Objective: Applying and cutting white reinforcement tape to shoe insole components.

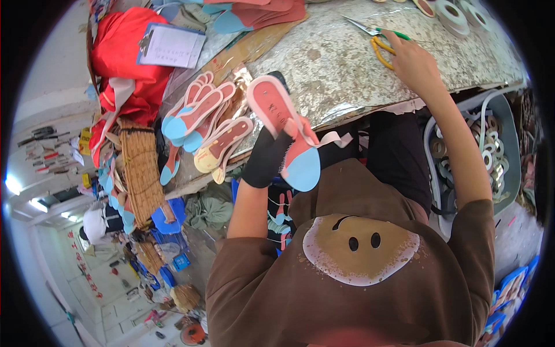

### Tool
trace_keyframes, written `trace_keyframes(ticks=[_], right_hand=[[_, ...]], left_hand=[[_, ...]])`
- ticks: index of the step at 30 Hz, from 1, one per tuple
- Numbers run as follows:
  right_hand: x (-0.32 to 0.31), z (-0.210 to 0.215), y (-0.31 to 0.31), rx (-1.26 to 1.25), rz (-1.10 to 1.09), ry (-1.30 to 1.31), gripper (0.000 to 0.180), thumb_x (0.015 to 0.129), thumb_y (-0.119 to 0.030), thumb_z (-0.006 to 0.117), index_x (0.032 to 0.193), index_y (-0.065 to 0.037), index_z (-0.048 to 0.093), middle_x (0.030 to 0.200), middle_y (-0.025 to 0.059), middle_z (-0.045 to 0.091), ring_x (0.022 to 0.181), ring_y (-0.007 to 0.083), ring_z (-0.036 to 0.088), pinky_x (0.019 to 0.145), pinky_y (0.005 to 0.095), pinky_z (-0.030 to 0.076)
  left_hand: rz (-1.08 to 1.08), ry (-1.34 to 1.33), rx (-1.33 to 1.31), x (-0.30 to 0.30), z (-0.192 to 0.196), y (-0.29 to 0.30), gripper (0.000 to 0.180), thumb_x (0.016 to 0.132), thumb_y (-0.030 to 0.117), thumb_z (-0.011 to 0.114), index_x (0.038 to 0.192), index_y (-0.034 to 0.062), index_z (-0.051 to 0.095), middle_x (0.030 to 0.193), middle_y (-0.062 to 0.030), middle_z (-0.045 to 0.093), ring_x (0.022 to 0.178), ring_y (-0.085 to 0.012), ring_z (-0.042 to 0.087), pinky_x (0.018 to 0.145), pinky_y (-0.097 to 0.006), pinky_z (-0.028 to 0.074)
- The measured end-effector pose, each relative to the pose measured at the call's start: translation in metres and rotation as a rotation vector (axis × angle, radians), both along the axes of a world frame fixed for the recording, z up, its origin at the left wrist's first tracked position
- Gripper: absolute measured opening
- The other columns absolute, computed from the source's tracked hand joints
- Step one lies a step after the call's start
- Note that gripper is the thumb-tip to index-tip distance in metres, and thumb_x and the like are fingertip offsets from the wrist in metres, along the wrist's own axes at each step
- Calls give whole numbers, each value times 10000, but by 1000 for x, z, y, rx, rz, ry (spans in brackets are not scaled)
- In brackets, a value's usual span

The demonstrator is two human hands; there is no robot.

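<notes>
In my left hand (266,156), which wears a black fingerless glove, a pink-and-blue insole (303,165) is held up with its rounded heel end toward the table. A pale narrow strip (336,139) hangs off the insole's right side. My bare right hand (413,63) reaches to the far side of the worktable (324,63). Its fingers close on the handles of scissors (374,46), one yellow and one green, with the blades pointing left. Left of the glove, several pink-and-blue insoles (199,113) overlap on the table, beside yellow-and-red ones (222,144).
More insoles (263,14) are stacked at the far edge. Tape rolls (451,17) lie at the far right. A grey tub (511,156) of small rolls stands right of my legs. Red cloth (124,46) and a clipboard (170,49) are at far left, above a woven basket (140,173).
</notes>
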State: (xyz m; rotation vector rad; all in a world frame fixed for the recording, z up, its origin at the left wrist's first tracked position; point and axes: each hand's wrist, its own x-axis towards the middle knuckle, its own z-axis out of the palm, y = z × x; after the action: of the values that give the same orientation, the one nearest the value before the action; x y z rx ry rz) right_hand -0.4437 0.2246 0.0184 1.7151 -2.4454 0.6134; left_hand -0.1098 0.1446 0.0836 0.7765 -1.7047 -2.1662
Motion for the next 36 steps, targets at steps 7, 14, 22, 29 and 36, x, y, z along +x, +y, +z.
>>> trace_keyframes(ticks=[7,14,22,29,36], right_hand=[[-18,4,4,-183,161,-33,293,754,8,552,1016,-65,442,901,164,517,862,381,547,743,424,456],[97,18,93,-269,278,-1065,409,769,-27,707,1103,-59,473,964,90,593,820,160,599,729,280,492],[159,12,127,216,439,-1221,1011,619,-431,854,1412,-77,335,1144,190,541,932,314,584,839,368,487],[151,16,126,240,377,-1500,846,797,-434,716,1405,-31,287,1173,236,538,1109,381,550,967,425,424],[153,16,128,183,390,-1370,825,789,-440,732,1373,-34,312,1098,198,555,1017,355,569,900,415,439]], left_hand=[[-30,-35,-84,5,7,-2,387,996,397,517,1031,19,596,878,-76,644,821,-134,613,723,-277,487],[251,-129,-335,-2,5,-10,253,995,237,545,974,0,627,838,-64,658,775,-129,631,701,-276,503],[483,-53,-807,-41,-17,7,263,954,261,637,957,-1,669,835,-69,684,730,-152,648,671,-298,512],[8,254,-1736,-40,-3,1,382,642,302,847,844,57,635,650,-42,536,521,-214,525,449,-319,363],[-93,306,-1773,-37,2,14,361,621,292,844,792,57,631,684,-36,555,550,-203,549,446,-300,382]])
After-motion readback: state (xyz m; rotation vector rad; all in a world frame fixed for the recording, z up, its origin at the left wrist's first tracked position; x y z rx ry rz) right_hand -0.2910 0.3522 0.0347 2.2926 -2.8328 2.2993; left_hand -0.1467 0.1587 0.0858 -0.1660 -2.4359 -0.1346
